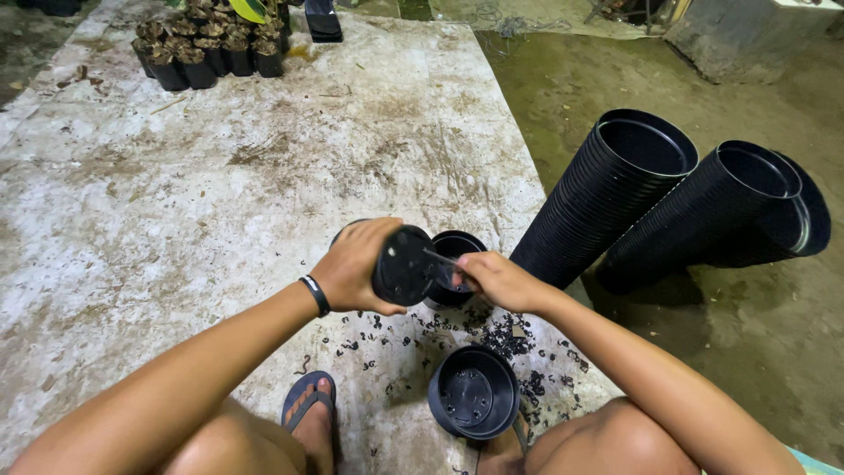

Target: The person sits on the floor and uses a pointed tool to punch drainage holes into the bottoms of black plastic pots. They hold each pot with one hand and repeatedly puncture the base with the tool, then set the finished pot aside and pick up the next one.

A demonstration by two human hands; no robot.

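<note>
My left hand [356, 264] is wrapped around a black plastic pot [403, 266] at the centre of the frame, grip clamped on its wall, the base turned toward me. My right hand [497, 280] is closed on a thin tool [440, 259], and its tip sits on the pot's base; the tool is too slim for me to tell whether it is a blade or a spike.

To do this well, I judge that the pot must not roll: my left fingers should press firmly while the thumb stays off the base, clear of the tip. I would work the tool in short, controlled pushes, angled away from my left palm and from my knees below.

Black shavings [505, 339] lie scattered on the concrete floor [176, 202] just below my hands. Another pot [473, 391] lies in the lower middle, showing holes in its bottom, and one more [459, 246] stands right behind the tool. Two long stacks of pots [607, 198] lean at the right; small potted seedlings [207, 53] sit at the upper left.
</note>
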